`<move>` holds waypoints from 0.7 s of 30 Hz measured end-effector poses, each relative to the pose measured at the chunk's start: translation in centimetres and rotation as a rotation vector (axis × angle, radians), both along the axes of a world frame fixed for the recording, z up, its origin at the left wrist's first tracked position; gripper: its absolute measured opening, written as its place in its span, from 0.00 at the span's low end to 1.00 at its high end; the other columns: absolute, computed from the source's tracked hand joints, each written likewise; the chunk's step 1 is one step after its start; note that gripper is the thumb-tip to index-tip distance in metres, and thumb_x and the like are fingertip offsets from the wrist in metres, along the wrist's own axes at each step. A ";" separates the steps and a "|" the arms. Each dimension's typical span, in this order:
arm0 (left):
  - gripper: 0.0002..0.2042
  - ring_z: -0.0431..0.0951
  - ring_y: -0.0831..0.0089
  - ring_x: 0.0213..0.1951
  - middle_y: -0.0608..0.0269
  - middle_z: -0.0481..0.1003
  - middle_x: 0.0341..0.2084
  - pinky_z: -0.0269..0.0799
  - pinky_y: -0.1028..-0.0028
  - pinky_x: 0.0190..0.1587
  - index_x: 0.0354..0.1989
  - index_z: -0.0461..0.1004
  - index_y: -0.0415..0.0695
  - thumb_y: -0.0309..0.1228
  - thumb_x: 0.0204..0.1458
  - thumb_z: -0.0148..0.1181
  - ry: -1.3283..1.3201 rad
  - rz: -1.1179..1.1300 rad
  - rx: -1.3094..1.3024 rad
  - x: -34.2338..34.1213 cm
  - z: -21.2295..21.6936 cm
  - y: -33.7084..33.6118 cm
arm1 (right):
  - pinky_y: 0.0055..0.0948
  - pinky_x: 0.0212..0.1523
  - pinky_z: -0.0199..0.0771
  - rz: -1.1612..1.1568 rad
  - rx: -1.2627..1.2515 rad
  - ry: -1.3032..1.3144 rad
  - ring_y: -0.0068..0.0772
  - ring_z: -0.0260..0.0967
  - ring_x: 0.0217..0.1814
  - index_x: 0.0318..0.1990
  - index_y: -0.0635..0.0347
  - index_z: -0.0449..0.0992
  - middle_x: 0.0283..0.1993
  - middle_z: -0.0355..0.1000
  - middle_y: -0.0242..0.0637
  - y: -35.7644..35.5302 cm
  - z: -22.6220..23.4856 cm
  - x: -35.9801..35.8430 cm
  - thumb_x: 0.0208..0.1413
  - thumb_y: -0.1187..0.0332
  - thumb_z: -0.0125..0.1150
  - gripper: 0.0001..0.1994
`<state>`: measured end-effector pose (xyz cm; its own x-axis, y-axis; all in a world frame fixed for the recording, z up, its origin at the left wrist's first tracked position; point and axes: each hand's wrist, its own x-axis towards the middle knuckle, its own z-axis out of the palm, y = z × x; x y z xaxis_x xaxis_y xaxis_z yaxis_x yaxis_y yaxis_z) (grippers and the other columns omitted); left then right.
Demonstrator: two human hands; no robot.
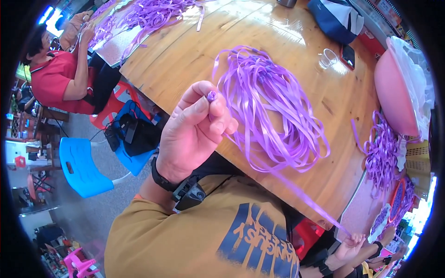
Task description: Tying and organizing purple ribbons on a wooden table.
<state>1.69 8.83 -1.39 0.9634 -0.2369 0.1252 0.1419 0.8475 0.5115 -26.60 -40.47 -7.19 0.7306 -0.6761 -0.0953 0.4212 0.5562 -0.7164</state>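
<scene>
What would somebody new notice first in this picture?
Probably the purple ribbon pile, spread in loops on the wooden table. Then the left hand, raised near the middle, pinching a small purple piece, and a purple strip stretching to the right hand, lower right.

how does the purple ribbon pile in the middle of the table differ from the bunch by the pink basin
The ribbon pile looks larger; the bunch looks smaller in this view. The ribbon pile spreads in long, loose loops, while the bunch is packed into tighter curls. The ribbon pile lies out on the wooden table; the bunch sits close by the pink basin. Both are purple, narrow strips.
</scene>
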 end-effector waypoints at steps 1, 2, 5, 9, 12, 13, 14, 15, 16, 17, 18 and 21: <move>0.07 0.67 0.81 0.23 0.69 0.69 0.27 0.64 0.73 0.33 0.41 0.65 0.45 0.31 0.57 0.48 -0.028 -0.021 -0.008 -0.1 -0.1 0.0 | 0.17 0.27 0.54 0.004 0.075 0.021 0.22 0.52 0.26 0.40 0.63 0.63 0.30 0.58 0.31 0.1 0.1 -0.2 0.62 0.68 0.42 0.07; 0.07 0.66 0.81 0.23 0.69 0.69 0.27 0.64 0.73 0.33 0.41 0.65 0.45 0.31 0.57 0.48 -0.057 -0.040 -0.015 -0.2 -0.2 0.1 | 0.17 0.27 0.55 0.009 0.151 0.041 0.21 0.53 0.26 0.41 0.61 0.64 0.31 0.61 0.31 0.2 0.0 -0.3 0.61 0.69 0.43 0.07; 0.07 0.65 0.81 0.22 0.69 0.69 0.27 0.64 0.73 0.33 0.41 0.66 0.45 0.30 0.56 0.49 -0.118 -0.084 -0.053 -0.2 -0.4 0.1 | 0.17 0.26 0.56 0.076 0.219 -0.019 0.21 0.55 0.28 0.42 0.61 0.65 0.34 0.63 0.32 0.0 -0.3 -0.3 0.61 0.68 0.44 0.07; 0.07 0.64 0.81 0.22 0.69 0.69 0.27 0.64 0.74 0.33 0.41 0.65 0.45 0.30 0.56 0.49 -0.107 -0.092 -0.074 -0.5 -0.6 0.2 | 0.18 0.25 0.59 0.197 0.349 -0.140 0.20 0.60 0.33 0.43 0.61 0.68 0.40 0.67 0.34 -1.2 -1.1 -0.9 0.59 0.68 0.47 0.09; 0.05 0.65 0.81 0.22 0.69 0.71 0.26 0.61 0.74 0.33 0.38 0.68 0.46 0.30 0.54 0.52 -0.022 -0.124 -0.114 0.0 -0.7 -0.5 | 0.18 0.23 0.58 0.135 0.312 -0.147 0.19 0.63 0.34 0.43 0.59 0.70 0.41 0.69 0.34 -2.3 -2.4 -2.7 0.59 0.67 0.48 0.09; 0.05 0.65 0.81 0.23 0.69 0.71 0.26 0.61 0.74 0.34 0.38 0.69 0.45 0.29 0.54 0.52 0.041 -0.042 -0.116 -0.1 -0.8 -0.7 | 0.17 0.22 0.55 0.036 0.219 -0.078 0.19 0.62 0.33 0.42 0.57 0.71 0.39 0.70 0.33 -2.7 -2.8 -3.1 0.59 0.68 0.48 0.08; 0.05 0.66 0.81 0.23 0.69 0.71 0.26 0.61 0.75 0.34 0.38 0.69 0.44 0.28 0.54 0.51 0.107 0.032 -0.117 0.0 -1.0 -0.8 | 0.17 0.21 0.55 0.067 0.298 -0.041 0.19 0.62 0.31 0.41 0.57 0.72 0.38 0.70 0.33 -3.4 -3.1 -3.2 0.59 0.68 0.48 0.08; 0.06 0.66 0.80 0.25 0.69 0.70 0.26 0.62 0.75 0.36 0.39 0.68 0.43 0.26 0.54 0.50 0.132 0.056 -0.160 0.2 -1.1 -0.6 | 0.16 0.21 0.55 -0.120 0.384 -0.060 0.19 0.62 0.31 0.40 0.58 0.72 0.38 0.70 0.33 -1.4 -2.2 -1.2 0.58 0.68 0.49 0.07; 0.05 0.66 0.79 0.26 0.68 0.68 0.25 0.62 0.74 0.38 0.38 0.68 0.41 0.26 0.54 0.49 0.181 0.069 -0.216 0.4 -1.2 -0.2 | 0.16 0.21 0.54 -0.221 0.253 0.069 0.19 0.63 0.30 0.39 0.58 0.72 0.38 0.70 0.33 -1.2 -2.1 -1.0 0.58 0.68 0.49 0.07; 0.06 0.66 0.77 0.28 0.66 0.67 0.26 0.62 0.71 0.40 0.39 0.66 0.39 0.25 0.54 0.48 0.138 -0.004 -0.224 0.1 -1.3 0.1 | 0.16 0.21 0.54 -0.198 0.103 0.123 0.19 0.63 0.30 0.39 0.58 0.72 0.38 0.70 0.33 -1.7 -3.2 -1.5 0.58 0.69 0.49 0.07; 0.07 0.66 0.76 0.30 0.65 0.66 0.28 0.61 0.70 0.41 0.40 0.64 0.39 0.23 0.52 0.48 0.158 0.072 -0.275 0.0 -1.3 -0.1 | 0.16 0.21 0.55 -0.152 0.227 0.041 0.18 0.64 0.31 0.39 0.58 0.72 0.37 0.70 0.33 -0.4 -2.4 -0.1 0.58 0.69 0.48 0.06; 0.05 0.62 0.75 0.30 0.65 0.62 0.27 0.62 0.70 0.42 0.39 0.62 0.40 0.22 0.54 0.44 0.142 -0.127 -0.274 -0.1 -0.9 1.3 | 0.20 0.24 0.58 -0.292 0.406 -0.075 0.21 0.57 0.23 0.37 0.61 0.67 0.28 0.65 0.31 1.2 -2.3 2.5 0.58 0.72 0.49 0.04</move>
